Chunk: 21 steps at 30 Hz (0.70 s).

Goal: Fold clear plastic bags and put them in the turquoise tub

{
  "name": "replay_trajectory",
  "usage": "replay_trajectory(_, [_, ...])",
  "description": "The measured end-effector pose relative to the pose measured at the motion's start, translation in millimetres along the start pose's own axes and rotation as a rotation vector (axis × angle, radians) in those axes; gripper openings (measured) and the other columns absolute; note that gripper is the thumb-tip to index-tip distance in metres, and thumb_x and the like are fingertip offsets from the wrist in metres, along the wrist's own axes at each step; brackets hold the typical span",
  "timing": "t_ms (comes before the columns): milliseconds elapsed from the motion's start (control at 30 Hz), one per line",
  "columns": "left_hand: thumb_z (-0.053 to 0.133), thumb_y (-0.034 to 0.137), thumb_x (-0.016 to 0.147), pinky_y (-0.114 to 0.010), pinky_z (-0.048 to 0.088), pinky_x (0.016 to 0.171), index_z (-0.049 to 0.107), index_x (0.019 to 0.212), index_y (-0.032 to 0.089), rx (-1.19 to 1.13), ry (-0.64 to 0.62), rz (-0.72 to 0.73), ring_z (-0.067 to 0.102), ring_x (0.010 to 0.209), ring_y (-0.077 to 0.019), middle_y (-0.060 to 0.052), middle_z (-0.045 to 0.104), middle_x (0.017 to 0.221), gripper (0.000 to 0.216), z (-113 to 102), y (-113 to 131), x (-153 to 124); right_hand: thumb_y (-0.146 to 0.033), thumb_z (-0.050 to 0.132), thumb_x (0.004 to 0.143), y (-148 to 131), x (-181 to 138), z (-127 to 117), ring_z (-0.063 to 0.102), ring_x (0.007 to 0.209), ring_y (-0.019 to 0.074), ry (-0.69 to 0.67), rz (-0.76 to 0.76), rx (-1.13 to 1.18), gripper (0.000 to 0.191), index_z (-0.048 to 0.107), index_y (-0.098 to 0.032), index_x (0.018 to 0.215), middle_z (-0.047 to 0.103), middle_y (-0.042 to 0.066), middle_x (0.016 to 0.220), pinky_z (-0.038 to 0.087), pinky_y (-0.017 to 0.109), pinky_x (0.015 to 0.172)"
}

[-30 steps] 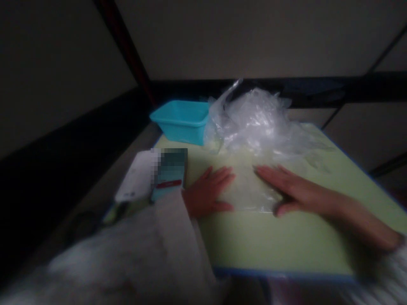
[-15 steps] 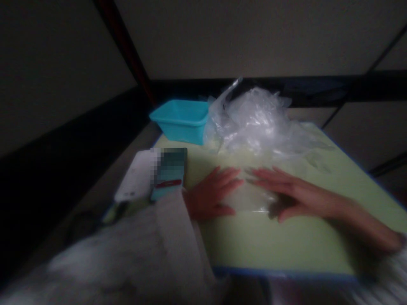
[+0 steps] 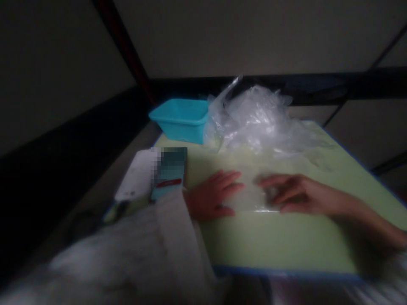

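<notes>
My left hand (image 3: 213, 195) lies flat with fingers spread, over the left end of a thin clear plastic sheet or bag (image 3: 251, 199). Facing it from the other side, my right hand (image 3: 294, 194) hovers at the sheet's right end, slightly blurred. Its fingers are partly bent and apart, with nothing visible between them. A shiny line marks the sheet's near edge. Just beyond both hands rises a crumpled heap of clear plastic bags (image 3: 260, 118).
A turquoise plastic basin (image 3: 181, 127) stands at the table's back left, touching the heap. Left of my left hand are a white flat object (image 3: 135, 178) and a teal box (image 3: 170, 169) with a red mark. The yellow-green table (image 3: 280, 245) has a blue edge.
My right hand has shifted slightly right, and its fingers have gone from stretched out to partly bent. My left hand stays almost where it was.
</notes>
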<state>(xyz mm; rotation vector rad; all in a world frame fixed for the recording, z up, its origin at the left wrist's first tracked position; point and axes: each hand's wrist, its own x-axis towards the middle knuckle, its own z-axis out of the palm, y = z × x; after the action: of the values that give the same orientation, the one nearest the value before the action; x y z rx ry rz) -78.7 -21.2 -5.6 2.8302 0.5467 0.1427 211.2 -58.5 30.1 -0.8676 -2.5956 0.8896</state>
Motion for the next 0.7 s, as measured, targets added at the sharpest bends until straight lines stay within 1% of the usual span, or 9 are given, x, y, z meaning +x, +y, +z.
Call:
replay_trajectory(67, [0.036,0.063,0.088,-0.048,0.012,0.114,0.036,0.14,0.011,0.013,0.01,0.019,0.016,0.141,-0.0308,-0.019,0.022,0.151,0.073,0,1,0,-0.04,0.055,0.088,2,0,1,0.063,0.095,0.0215,0.125,0.117,0.008,0.025,0.07,-0.02,0.086,0.067,0.008,0.102,0.05,0.035,0.08])
replay_trajectory(100, [0.036,0.063,0.088,-0.049,0.012,0.113,0.036,0.139,0.011,0.017,0.016,0.026,0.016,0.141,-0.0309,-0.019,0.023,0.151,0.072,0,1,0,-0.041,0.054,0.088,4,0,1,0.063,0.081,0.0192,0.196,0.206,0.015,0.027,0.068,-0.019,0.084,0.068,0.007,0.089,0.05,0.032,0.07])
replay_trajectory(167, [0.037,0.062,0.088,-0.05,0.013,0.113,0.038,0.138,0.012,0.016,0.03,0.036,0.017,0.141,-0.0312,-0.019,0.024,0.15,0.071,0,1,1,-0.045,0.053,0.087,8,-1,3,0.056,0.061,0.0151,0.326,0.382,0.047,0.031,0.062,-0.018,0.075,0.061,0.003,0.07,0.045,0.027,0.054])
replay_trajectory(200, [0.038,0.062,0.088,-0.051,0.013,0.113,0.039,0.137,0.012,0.013,0.037,0.039,0.018,0.14,-0.0314,-0.019,0.025,0.15,0.07,0,1,1,-0.047,0.053,0.086,11,-1,4,0.052,0.056,0.0136,0.367,0.446,0.068,0.033,0.059,-0.018,0.072,0.058,0.001,0.065,0.041,0.025,0.049])
replay_trajectory(267, [0.038,0.062,0.088,-0.051,0.014,0.113,0.039,0.137,0.012,0.007,0.044,0.044,0.019,0.14,-0.0318,-0.019,0.026,0.15,0.069,-1,1,1,-0.05,0.053,0.084,15,-1,5,0.047,0.052,0.0122,0.39,0.508,0.106,0.036,0.055,-0.018,0.067,0.052,0.0,0.059,0.037,0.024,0.047])
replay_trajectory(333, [0.039,0.061,0.089,-0.051,0.014,0.113,0.039,0.137,0.012,0.004,0.04,0.047,0.019,0.14,-0.0319,-0.019,0.025,0.15,0.069,-1,1,1,-0.052,0.053,0.082,16,-1,6,0.044,0.052,0.012,0.348,0.528,0.133,0.038,0.054,-0.018,0.065,0.049,-0.001,0.058,0.035,0.025,0.047])
replay_trajectory(467, [0.04,0.06,0.089,-0.05,0.014,0.113,0.039,0.138,0.014,-0.009,0.046,0.04,0.019,0.14,-0.0321,-0.018,0.026,0.15,0.067,0,1,0,-0.055,0.051,0.081,15,2,8,0.042,0.053,0.0117,0.28,0.526,0.157,0.041,0.051,-0.019,0.062,0.046,-0.002,0.057,0.033,0.025,0.048])
replay_trajectory(600, [0.039,0.06,0.089,-0.051,0.015,0.113,0.039,0.137,0.014,-0.016,0.049,0.042,0.019,0.14,-0.0322,-0.018,0.025,0.15,0.067,0,1,0,-0.055,0.053,0.078,19,2,12,0.041,0.052,0.0115,0.278,0.517,0.176,0.041,0.049,-0.019,0.06,0.045,-0.003,0.055,0.034,0.025,0.05])
replay_trajectory(700, [0.041,0.059,0.089,-0.051,0.015,0.113,0.039,0.137,0.014,-0.014,0.045,0.039,0.019,0.14,-0.0324,-0.018,0.026,0.15,0.066,0,2,1,-0.05,0.055,0.076,24,2,15,0.041,0.052,0.0115,0.278,0.515,0.191,0.035,0.05,-0.019,0.06,0.046,-0.003,0.055,0.035,0.026,0.051])
